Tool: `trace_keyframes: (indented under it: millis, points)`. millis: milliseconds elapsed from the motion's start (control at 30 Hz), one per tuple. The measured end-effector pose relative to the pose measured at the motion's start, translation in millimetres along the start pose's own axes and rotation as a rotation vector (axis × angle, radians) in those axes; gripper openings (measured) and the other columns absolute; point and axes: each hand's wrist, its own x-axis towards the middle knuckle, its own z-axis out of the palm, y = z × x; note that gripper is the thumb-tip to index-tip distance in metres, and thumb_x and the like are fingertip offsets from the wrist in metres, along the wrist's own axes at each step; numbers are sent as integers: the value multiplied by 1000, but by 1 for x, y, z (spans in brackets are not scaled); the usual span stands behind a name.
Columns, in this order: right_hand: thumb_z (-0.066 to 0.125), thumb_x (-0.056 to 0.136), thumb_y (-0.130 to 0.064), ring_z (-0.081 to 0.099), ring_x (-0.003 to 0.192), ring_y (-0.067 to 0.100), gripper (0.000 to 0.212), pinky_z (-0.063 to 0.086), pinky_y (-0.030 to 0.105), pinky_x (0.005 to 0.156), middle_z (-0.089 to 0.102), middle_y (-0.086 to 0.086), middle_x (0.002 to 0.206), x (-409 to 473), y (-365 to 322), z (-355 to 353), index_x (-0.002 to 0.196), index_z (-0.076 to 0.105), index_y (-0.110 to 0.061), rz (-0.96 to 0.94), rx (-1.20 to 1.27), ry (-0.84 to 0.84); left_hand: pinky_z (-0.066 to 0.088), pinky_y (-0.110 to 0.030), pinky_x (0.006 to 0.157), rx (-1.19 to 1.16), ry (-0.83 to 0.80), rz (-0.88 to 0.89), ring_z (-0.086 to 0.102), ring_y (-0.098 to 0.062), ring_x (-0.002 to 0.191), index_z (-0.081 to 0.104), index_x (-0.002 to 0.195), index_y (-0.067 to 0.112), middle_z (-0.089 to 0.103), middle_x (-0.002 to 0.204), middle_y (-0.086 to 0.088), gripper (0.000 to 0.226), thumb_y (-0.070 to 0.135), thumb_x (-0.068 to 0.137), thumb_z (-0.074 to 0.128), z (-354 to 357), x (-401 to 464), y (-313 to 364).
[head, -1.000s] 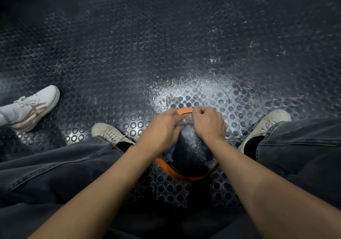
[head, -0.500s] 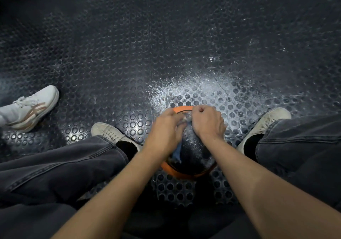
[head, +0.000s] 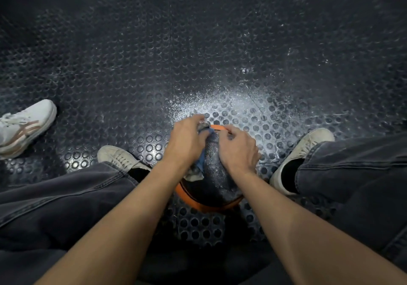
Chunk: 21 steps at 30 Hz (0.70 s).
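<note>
Hoop (head: pixel 187 196): round, with an orange rim and a dark, fine-grained mesh face dusted pale grey. It stands tilted on the floor (head: pixel 136 60) between my feet, with the far rim up under my hands.

Cloth (head: pixel 195 173): grey and blue, crumpled and soft. It is bunched at the far rim and trails down the left of the mesh.

Left hand (head: pixel 187 143): knuckles up, fingers curled over the cloth and gripping it against the far rim. The forearm is bare and stretched forward.

Right hand (head: pixel 239 150): fingers curled tight, gripping the hoop's far edge just beside the left hand. The wrist lies across the mesh.

Floor: black rubber with raised round studs. A patch of white powder (head: pixel 222 101) lies just beyond the hoop.

Jeans (head: pixel 66 196): dark grey denim with stitched seams, and my knees are spread wide.

My shoes: off-white laced canvas, left (head: pixel 119 157) and right (head: pixel 308 146), one on each side of the hoop.

Trainer (head: pixel 28 124): another person's, white with tan side stripes and white laces. It is at the left edge, well apart from the hoop.
</note>
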Motion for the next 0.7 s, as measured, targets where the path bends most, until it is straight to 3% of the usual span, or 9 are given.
trace_keyframes:
  millis: [67, 133, 200, 267, 333, 400, 500, 600, 700]
  points:
    - [43, 98, -43, 49, 85, 17, 32, 40, 42, 100, 65, -2, 96, 4, -3, -1, 115, 69, -35, 49, -4, 36, 38, -28, 70, 28, -22, 80, 57, -23, 82, 69, 97, 11, 58, 84, -4, 14, 21, 92, 62, -3, -13, -8]
    - [45, 98, -43, 50, 77, 15, 28, 42, 41, 100, 62, -5, 86, 8, -5, -2, 107, 69, -33, 70, 21, 26, 44, -29, 72, 19, -48, 218, 59, -22, 80, 72, 100, 11, 60, 86, -5, 18, 21, 90, 61, -4, -45, -14]
    - [45, 99, -45, 58, 91, 15, 31, 43, 43, 103, 67, -4, 105, 9, 0, -1, 118, 66, -34, 6, 23, -12, 48, -29, 72, -19, -52, 258, 58, -20, 76, 73, 101, 12, 60, 87, -5, 22, 22, 88, 59, -2, -54, -20]
    - [45, 99, -44, 54, 117, 12, 35, 34, 43, 112, 59, -10, 133, 1, 6, 1, 130, 60, -38, -173, -46, -58, 47, -28, 71, 17, -25, 212, 53, -16, 72, 71, 92, 8, 56, 84, -3, 18, 22, 92, 60, -1, -32, -20]
    - [44, 101, -40, 43, 130, 7, 35, 24, 37, 113, 50, -15, 143, -3, 7, 2, 134, 56, -42, -321, -120, -76, 36, -16, 66, 40, 12, 134, 45, -12, 67, 67, 83, 5, 50, 80, 1, 19, 21, 92, 62, 0, -3, -15]
    - [40, 102, -38, 42, 131, 7, 36, 25, 38, 111, 49, -14, 144, -5, 5, 3, 134, 56, -42, -310, -135, -47, 35, -19, 68, 38, 37, 88, 47, -17, 72, 67, 85, 4, 49, 79, 2, 19, 21, 93, 61, 1, 4, -12]
    - [40, 101, -38, 43, 131, 8, 36, 28, 39, 111, 50, -12, 145, -4, 1, 6, 133, 58, -41, -257, -124, -23, 50, -40, 80, 45, 5, 189, 59, -25, 86, 70, 100, 10, 61, 97, -6, 18, 20, 94, 56, 1, -32, -17]
    - [40, 101, -38, 43, 130, 8, 36, 29, 38, 108, 51, -13, 143, -2, 3, 8, 132, 58, -43, -298, -134, -30, 49, -35, 72, 32, -36, 271, 59, -23, 80, 71, 101, 11, 61, 92, -5, 18, 16, 91, 57, -5, -54, -23]
    - [38, 101, -42, 42, 129, 9, 37, 30, 45, 110, 51, -15, 140, 2, 2, 10, 134, 55, -43, -328, -165, -57, 34, -22, 64, 33, 1, 111, 51, -16, 71, 69, 87, 10, 55, 81, -1, 14, 19, 93, 59, -8, -15, -22]
